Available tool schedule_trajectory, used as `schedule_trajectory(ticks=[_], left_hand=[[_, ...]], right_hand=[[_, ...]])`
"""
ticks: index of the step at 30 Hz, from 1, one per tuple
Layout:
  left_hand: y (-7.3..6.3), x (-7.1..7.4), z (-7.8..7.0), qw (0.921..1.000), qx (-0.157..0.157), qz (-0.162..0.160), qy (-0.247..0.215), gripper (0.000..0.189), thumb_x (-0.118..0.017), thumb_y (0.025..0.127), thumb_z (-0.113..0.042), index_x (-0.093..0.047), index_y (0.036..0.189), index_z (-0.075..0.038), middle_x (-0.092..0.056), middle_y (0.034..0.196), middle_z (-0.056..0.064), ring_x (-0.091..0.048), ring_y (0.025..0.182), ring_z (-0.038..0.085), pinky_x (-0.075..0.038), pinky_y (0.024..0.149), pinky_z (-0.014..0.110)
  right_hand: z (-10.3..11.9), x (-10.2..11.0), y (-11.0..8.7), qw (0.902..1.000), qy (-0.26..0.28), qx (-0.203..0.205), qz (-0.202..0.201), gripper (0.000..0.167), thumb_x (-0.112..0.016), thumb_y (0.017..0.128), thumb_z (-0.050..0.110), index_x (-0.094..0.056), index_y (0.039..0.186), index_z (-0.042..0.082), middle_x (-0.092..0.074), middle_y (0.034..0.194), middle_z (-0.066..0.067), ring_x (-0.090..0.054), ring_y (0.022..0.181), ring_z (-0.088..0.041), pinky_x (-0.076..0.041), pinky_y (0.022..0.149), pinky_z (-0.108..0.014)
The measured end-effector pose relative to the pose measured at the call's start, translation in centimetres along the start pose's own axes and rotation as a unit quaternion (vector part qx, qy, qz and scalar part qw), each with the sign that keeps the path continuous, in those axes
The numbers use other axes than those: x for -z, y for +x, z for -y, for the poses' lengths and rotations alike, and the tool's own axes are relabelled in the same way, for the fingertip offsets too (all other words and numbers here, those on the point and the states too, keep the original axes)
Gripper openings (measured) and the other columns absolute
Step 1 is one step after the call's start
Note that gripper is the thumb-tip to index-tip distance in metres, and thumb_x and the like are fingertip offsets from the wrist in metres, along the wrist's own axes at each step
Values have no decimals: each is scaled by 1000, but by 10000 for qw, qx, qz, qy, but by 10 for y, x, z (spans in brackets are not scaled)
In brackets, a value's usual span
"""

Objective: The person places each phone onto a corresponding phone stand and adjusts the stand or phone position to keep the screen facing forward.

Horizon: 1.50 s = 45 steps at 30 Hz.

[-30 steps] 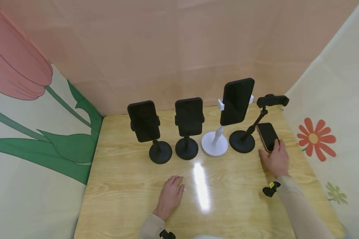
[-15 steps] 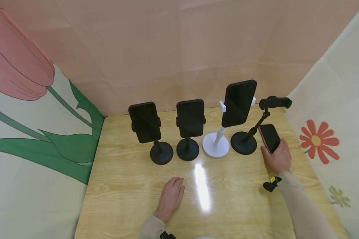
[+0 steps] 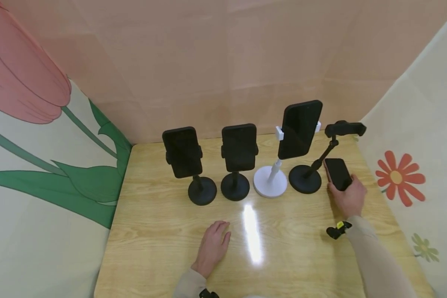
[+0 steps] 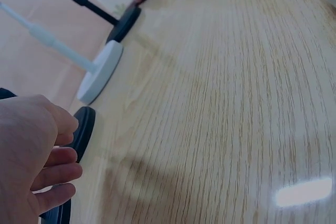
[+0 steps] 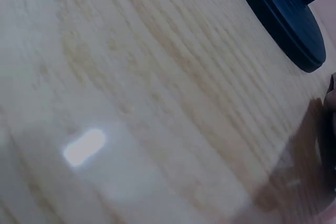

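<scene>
A dark-screened smartphone [image 3: 337, 173] lies face up near the table's right side. My right hand [image 3: 351, 199] grips its near end, thumb along the left edge and fingers at the right edge. Just left of it stands a black phone stand [image 3: 304, 179] whose clamp [image 3: 345, 128] holds nothing. My left hand [image 3: 210, 249] rests near the table's front middle, fingers loosely bent, nothing in it. In the left wrist view those fingers [image 4: 56, 176] show relaxed. The right wrist view catches only a sliver of my right hand at its edge.
To the left stand a white phone stand [image 3: 270, 182] and two black stands, [image 3: 202, 191] the leftmost among them. Each bears an upright phone: the left phone [image 3: 182, 152], middle phone [image 3: 239, 147] and right phone [image 3: 301, 129]. A fabric backdrop [image 3: 223, 62] rises behind the wooden table [image 3: 152, 240].
My right hand has shifted forward along the lying phone, its fingers moving from over the screen to the right edge, now gripping its near end. My left hand stays put. The head view shifts slightly.
</scene>
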<state>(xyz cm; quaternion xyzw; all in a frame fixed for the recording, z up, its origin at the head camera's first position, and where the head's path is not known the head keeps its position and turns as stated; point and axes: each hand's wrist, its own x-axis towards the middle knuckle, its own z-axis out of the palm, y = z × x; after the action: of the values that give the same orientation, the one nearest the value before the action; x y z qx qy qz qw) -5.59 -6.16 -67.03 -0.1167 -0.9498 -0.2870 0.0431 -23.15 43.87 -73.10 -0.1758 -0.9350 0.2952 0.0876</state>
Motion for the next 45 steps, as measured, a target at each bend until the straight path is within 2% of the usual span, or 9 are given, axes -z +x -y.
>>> schedule_trajectory(ticks=[8,14,20,26,32,34,41,43,45], left_hand=[[0,2,-3,9999,41,108,25,30,-71,99,-19,-71,126,-6,-69,121,7,-67,110,21,-57,96,39],[1,4,-5,9999,54,156,-43,31,-70,100,-19,-70,127,-6,-68,122,7,-66,111,22,-57,97,40],[3,7,-7,9999,14,115,-97,30,-70,100,-19,-69,127,-6,-68,122,7,-66,112,23,-56,98,42],[4,7,-9,9998,-38,144,-138,30,-68,101,-20,-70,127,-6,-68,123,7,-66,112,23,-56,98,41],[4,9,-11,9998,-51,148,-145,30,-69,100,-19,-69,127,-5,-68,123,8,-66,112,23,-56,98,42],[4,9,-12,9996,-82,103,-257,30,-69,100,-19,-69,127,-5,-68,122,7,-66,112,23,-56,98,41],[7,10,-21,9942,-226,-235,-1029,29,-70,100,-19,-70,126,-6,-70,122,6,-68,113,22,-58,97,38],[10,13,-25,9926,-264,-310,-1146,29,-69,100,-18,-70,126,-6,-70,122,6,-68,113,21,-58,97,37],[13,19,-30,9906,-288,-325,-1298,29,-69,101,-18,-69,127,-5,-70,123,6,-68,114,21,-58,98,37]], right_hand=[[5,3,-28,9948,706,-615,-393,90,-71,93,49,-30,158,2,-40,155,-27,-35,138,-45,-32,116,-62],[30,18,-36,9749,1611,-305,-1503,78,-80,88,38,-45,149,5,-50,144,-23,-44,131,-36,-34,117,-51],[77,48,-35,9334,2677,-29,-2390,68,-84,85,32,-52,141,11,-56,135,-9,-49,121,-18,-38,106,-28],[145,96,-48,8682,3957,512,-2950,61,-84,83,16,-54,135,3,-57,130,-12,-49,119,-21,-42,99,-29],[190,132,-58,8110,4880,1111,-3030,58,-78,81,4,-50,132,-3,-50,132,-16,-44,123,-25,-42,105,-31],[199,139,-60,7985,5041,1304,-3022,60,-77,80,1,-48,132,-4,-49,132,-18,-44,125,-27,-43,106,-32],[230,153,-84,7831,5043,2132,-2949,68,-83,75,5,-48,131,-8,-50,135,-22,-47,125,-34,-46,104,-34],[240,151,-91,7667,5101,2470,-3016,69,-88,71,8,-50,125,-11,-52,133,-26,-50,124,-37,-47,104,-36],[248,149,-98,7581,4965,2870,-3107,73,-94,68,17,-51,118,-15,-54,130,-29,-54,122,-40,-50,105,-36]])
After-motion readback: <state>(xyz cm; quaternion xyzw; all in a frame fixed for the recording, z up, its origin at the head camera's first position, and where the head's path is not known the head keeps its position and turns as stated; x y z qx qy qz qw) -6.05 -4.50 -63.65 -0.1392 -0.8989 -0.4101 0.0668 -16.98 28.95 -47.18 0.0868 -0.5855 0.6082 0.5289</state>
